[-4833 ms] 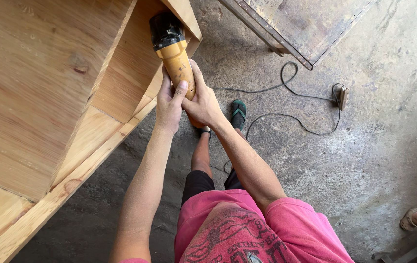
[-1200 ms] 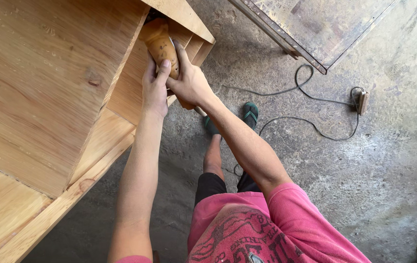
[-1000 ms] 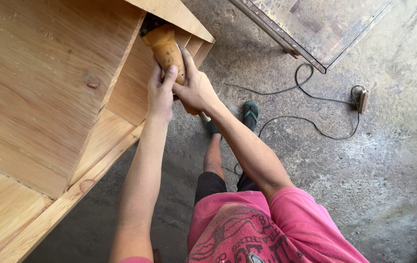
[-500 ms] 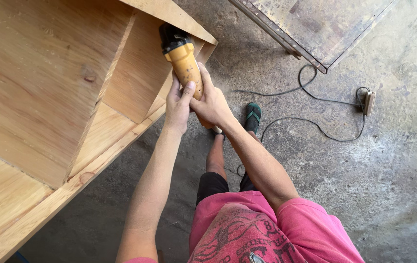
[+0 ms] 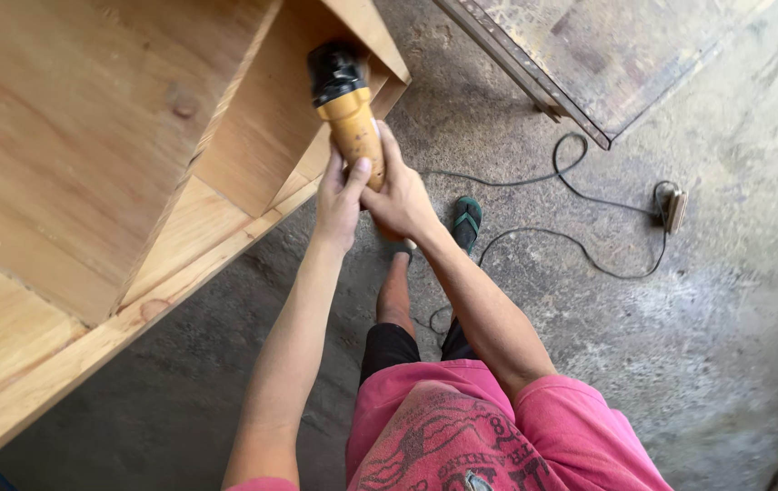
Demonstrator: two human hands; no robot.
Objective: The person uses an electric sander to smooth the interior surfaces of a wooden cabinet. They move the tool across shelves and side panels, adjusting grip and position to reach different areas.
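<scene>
Rough grey concrete floor (image 5: 707, 345), workshop. Big plywood cabinet (image 5: 89, 155) lies ahead and to the left of my fingers, its open compartments facing me. Dark framed panel (image 5: 607, 55) on the floor beyond my knuckles to the right; black power cord (image 5: 580, 255) loops back from there past a green sandal (image 5: 466, 223).

Yellow power sander (image 5: 353, 132) with a black head sits just above my fingers, head at the mouth of the end compartment. Left hand (image 5: 339, 205) and right hand (image 5: 400, 195) are both wrapped tight around the yellow body, fingers clamped, thumbs along it.

Doing it well, I judge: keep the head flat to the wood, pressure light and even, cord trailing behind me.

Against half a second back: much the same grip and place. A second back the sander was deeper inside the compartment, head hidden; now it is drawn out, head in plain sight.
</scene>
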